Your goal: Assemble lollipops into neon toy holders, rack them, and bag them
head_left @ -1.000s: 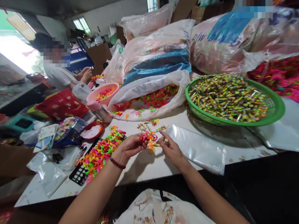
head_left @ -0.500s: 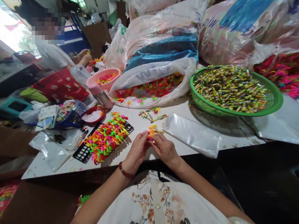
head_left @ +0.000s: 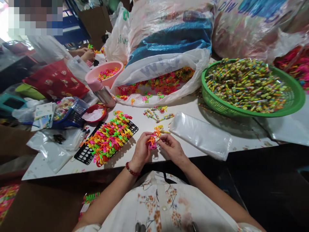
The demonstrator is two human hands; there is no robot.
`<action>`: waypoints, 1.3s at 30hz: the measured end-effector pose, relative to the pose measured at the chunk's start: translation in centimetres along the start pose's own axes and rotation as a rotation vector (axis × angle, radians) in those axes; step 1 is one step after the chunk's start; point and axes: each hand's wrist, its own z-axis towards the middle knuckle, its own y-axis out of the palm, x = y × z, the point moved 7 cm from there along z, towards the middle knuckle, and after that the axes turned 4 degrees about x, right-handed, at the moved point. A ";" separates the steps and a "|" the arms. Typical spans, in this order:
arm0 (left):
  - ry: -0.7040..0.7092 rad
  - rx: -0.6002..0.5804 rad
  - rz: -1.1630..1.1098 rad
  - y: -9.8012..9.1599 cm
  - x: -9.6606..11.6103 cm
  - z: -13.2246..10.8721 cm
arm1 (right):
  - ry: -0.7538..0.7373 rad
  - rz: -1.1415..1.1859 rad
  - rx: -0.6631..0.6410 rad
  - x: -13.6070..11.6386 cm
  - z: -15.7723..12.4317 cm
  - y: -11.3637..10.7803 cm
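My left hand (head_left: 142, 149) and my right hand (head_left: 172, 148) meet at the near edge of the white table (head_left: 145, 161), both pinched on a small bunch of bright plastic toy pieces (head_left: 153, 138), orange, pink and yellow. Just left of my hands lies a black grid tray (head_left: 82, 154) stacked with several neon toy pieces (head_left: 109, 137). A few wrapped candy sticks (head_left: 156, 115) lie loose on the table beyond my hands. A stack of clear plastic bags (head_left: 201, 135) lies to the right of my right hand.
A green basket (head_left: 293, 103) heaped with wrapped candies stands at right. An open sack of neon pieces (head_left: 164, 85), a pink bowl (head_left: 96, 75) and a pink-capped flask (head_left: 102, 95) sit behind. Big sacks (head_left: 173, 35) line the back. Another person (head_left: 50, 48) works at far left.
The camera has tilted downward, so the table has slid up in view. My hands came closer together toward the table's near edge, still working the small bunch of toy pieces.
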 end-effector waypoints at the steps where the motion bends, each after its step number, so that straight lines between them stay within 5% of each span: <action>1: 0.002 -0.010 0.001 0.1 0.0 0.0 | 0.001 0.007 -0.001 -0.1 0.0 0.1; 15: 0.081 0.015 0.238 -0.3 -1.8 0.7 | 0.006 -0.040 -0.010 0.4 -0.2 0.0; 20: 0.190 0.042 0.442 -0.8 -1.1 0.8 | -0.036 -0.065 0.003 -0.2 -0.5 0.0; 28: 0.395 0.006 0.709 -0.3 1.1 0.1 | 0.117 0.106 -0.015 1.1 -0.6 0.3; 32: 0.389 0.002 0.769 0.0 1.4 -0.1 | 0.058 0.016 -0.030 0.5 -0.7 0.0; 39: 0.332 -0.060 0.790 0.0 1.4 0.2 | -0.273 -0.249 -0.057 -2.9 -1.3 0.3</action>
